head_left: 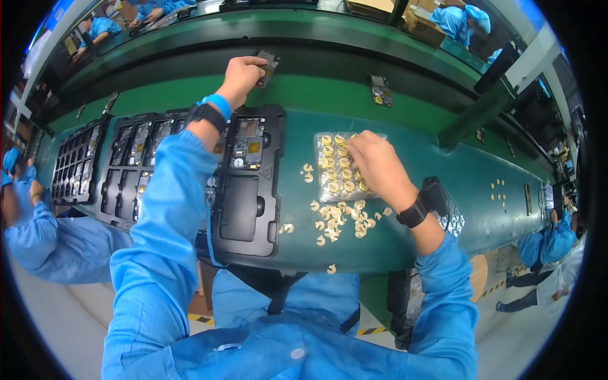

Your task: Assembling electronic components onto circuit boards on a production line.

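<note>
My left hand (242,79) is stretched out over the far strip of the bench, closed on the edge of a small dark circuit board (268,68). It wears a blue wrist band. My right hand (380,166) reaches over the clear plastic tray (322,194), fingers pinched together at its upper right part. Whatever lies between those fingertips is hidden. Rows of round silver parts with yellow tops (333,162) fill the tray. Just below it, small cream-coloured, ring-like pieces (334,218) are scattered in a loose heap.
Black moulded trays (272,190) stand to the left, some pockets holding circuit boards (249,144). Another board (381,90) lies on the green strip beyond. A dark post (476,113) rises at the right. Clear plastic packaging (453,218) lies by my right wrist. Co-workers sit around.
</note>
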`<action>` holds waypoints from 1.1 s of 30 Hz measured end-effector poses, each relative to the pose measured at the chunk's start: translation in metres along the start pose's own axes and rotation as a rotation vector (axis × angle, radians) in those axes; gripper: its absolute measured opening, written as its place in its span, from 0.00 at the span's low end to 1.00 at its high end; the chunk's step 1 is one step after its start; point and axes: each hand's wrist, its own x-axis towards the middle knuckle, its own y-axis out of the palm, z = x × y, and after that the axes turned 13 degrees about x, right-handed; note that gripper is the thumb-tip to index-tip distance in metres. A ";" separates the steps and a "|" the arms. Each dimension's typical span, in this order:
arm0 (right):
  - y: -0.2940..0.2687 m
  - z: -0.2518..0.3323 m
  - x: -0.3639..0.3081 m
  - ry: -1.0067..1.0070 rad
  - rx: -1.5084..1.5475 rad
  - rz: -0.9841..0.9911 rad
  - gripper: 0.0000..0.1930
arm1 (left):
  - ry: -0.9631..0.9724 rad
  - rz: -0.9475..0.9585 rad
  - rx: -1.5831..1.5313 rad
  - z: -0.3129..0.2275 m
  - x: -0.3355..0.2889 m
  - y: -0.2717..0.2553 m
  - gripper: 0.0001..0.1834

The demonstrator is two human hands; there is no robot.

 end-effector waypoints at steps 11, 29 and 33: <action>0.008 0.133 -0.086 0.275 1.123 -0.272 0.08 | -0.042 0.139 -0.330 -0.079 -0.312 -0.022 0.13; 0.057 0.163 -0.130 -0.044 0.789 -0.242 0.08 | 0.335 -0.167 -0.032 -0.054 -0.398 0.005 0.09; 0.050 0.169 -0.128 -0.069 0.679 -0.219 0.08 | 0.305 -0.161 -0.046 -0.056 -0.400 0.006 0.09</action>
